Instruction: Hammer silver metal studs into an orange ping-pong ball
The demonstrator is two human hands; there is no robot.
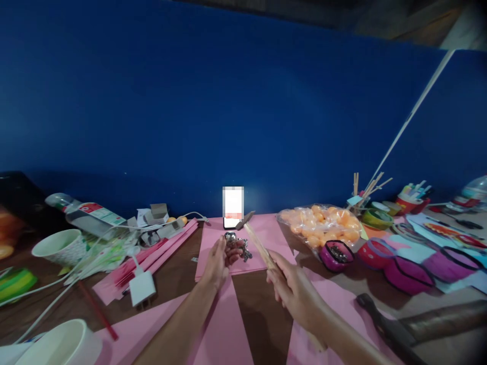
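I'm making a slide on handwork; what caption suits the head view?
Left hand holding silvery metalwork above pink paper, right hand gripping a wooden-handled tool.

In the middle of the frame we see a hammer [256, 242] with a pale, bare wooden handle and a dark, dull metal head; beside it, a silvery metal trinket [230, 236] gleams, its linked part bumpy. Beneath, we find matt, smooth pink paper [277, 230]. Right of centre, crinkled clear plastic makes a glossy bag [284, 217] around smooth orange balls [317, 223]. At left we note a shiny transparent plastic bottle [101, 221] and a smooth white plastic charger [142, 289]. Behind everything, the blue wall [236, 101] looks smooth, with a faint sheen.
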